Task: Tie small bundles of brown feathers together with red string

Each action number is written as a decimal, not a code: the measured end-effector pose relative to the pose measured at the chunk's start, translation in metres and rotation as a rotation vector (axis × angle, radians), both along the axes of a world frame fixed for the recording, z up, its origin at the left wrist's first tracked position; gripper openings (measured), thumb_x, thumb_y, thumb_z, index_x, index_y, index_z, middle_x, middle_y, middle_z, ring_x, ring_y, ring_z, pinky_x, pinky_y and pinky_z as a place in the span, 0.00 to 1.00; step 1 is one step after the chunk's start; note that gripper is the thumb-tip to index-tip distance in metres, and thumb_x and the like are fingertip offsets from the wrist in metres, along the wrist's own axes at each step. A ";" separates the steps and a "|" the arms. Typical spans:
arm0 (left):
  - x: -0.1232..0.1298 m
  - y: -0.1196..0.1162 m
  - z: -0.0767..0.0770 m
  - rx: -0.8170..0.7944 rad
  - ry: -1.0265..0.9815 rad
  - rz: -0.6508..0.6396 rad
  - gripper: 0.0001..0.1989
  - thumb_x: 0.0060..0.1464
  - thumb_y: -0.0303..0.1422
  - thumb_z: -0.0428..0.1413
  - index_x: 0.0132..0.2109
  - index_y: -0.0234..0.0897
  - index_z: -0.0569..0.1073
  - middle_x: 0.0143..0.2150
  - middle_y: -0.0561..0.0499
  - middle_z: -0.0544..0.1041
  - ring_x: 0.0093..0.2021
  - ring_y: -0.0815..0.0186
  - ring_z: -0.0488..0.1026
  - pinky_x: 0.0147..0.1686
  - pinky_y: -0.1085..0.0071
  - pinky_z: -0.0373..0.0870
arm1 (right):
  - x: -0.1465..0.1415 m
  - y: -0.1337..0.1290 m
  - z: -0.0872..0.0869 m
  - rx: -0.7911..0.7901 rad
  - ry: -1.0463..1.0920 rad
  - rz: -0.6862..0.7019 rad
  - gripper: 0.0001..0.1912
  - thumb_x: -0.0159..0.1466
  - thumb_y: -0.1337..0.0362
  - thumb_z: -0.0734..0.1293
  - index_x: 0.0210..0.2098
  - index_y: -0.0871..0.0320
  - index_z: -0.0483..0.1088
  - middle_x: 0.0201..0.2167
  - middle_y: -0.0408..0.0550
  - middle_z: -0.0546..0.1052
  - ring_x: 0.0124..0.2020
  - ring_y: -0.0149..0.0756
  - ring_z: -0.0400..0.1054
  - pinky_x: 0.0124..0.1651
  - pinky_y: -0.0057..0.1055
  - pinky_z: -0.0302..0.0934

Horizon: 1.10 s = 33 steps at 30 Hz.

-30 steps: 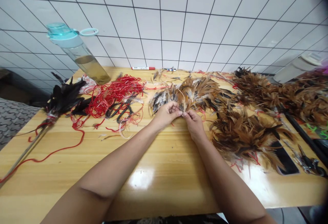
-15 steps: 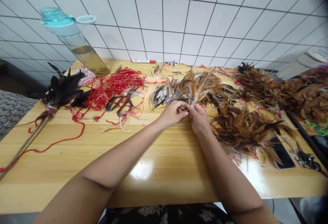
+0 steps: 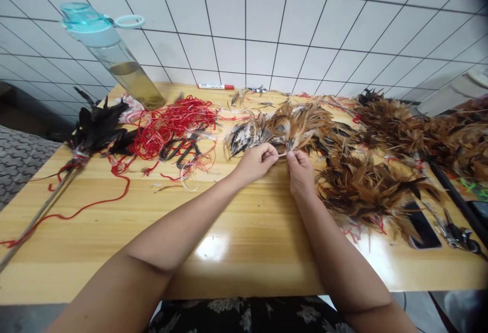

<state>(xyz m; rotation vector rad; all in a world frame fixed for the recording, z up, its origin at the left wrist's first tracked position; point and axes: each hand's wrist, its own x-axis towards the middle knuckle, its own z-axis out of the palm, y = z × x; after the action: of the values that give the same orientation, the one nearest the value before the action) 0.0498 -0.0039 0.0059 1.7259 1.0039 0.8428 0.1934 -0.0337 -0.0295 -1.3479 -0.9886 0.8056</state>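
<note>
From here I see my right hand pinching a thin pale quill between thumb and forefinger, at the near edge of a fanned bunch of brown rooster hackle feathers lying on the wooden table. My left hand is curled, its fingers bunched toward the same quill; I cannot tell whether it grips it. These feathers should weigh almost nothing and snag easily, their soft barbs parting under pressure, so I would take hold at the stiffer quill, not the fluff. A tangle of red string and black-handled scissors lie to the left.
</note>
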 end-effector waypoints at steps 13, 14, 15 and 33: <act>-0.008 0.003 -0.004 0.754 0.416 0.006 0.11 0.63 0.30 0.46 0.37 0.35 0.71 0.34 0.47 0.72 0.37 0.64 0.67 0.41 0.68 0.62 | 0.001 -0.006 0.004 0.031 -0.506 -0.077 0.12 0.59 0.61 0.62 0.20 0.54 0.62 0.21 0.42 0.65 0.28 0.35 0.57 0.37 0.33 0.53; -0.008 0.003 -0.004 0.786 0.440 0.007 0.11 0.63 0.30 0.45 0.36 0.34 0.71 0.34 0.46 0.72 0.37 0.64 0.67 0.40 0.67 0.62 | 0.001 -0.006 0.004 0.029 -0.516 -0.069 0.12 0.59 0.61 0.62 0.20 0.54 0.62 0.21 0.42 0.64 0.28 0.35 0.57 0.37 0.33 0.53; -0.008 0.003 -0.005 0.814 0.463 0.009 0.11 0.63 0.30 0.45 0.36 0.34 0.71 0.34 0.46 0.72 0.36 0.63 0.67 0.40 0.67 0.62 | 0.001 -0.006 0.003 0.028 -0.520 -0.061 0.12 0.59 0.60 0.62 0.20 0.54 0.63 0.21 0.42 0.64 0.28 0.36 0.57 0.37 0.33 0.53; -0.011 0.001 0.004 0.727 0.225 0.252 0.06 0.59 0.31 0.52 0.40 0.36 0.72 0.40 0.45 0.74 0.45 0.61 0.68 0.48 0.63 0.65 | 0.003 -0.003 0.000 -0.007 -0.141 0.095 0.11 0.57 0.57 0.63 0.23 0.56 0.67 0.24 0.42 0.68 0.30 0.35 0.62 0.39 0.33 0.57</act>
<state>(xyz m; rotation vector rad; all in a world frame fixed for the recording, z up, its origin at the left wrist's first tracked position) 0.0390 -0.0024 0.0103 2.3744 1.1652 1.3094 0.1962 -0.0363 -0.0292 -1.3860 -1.1684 0.7938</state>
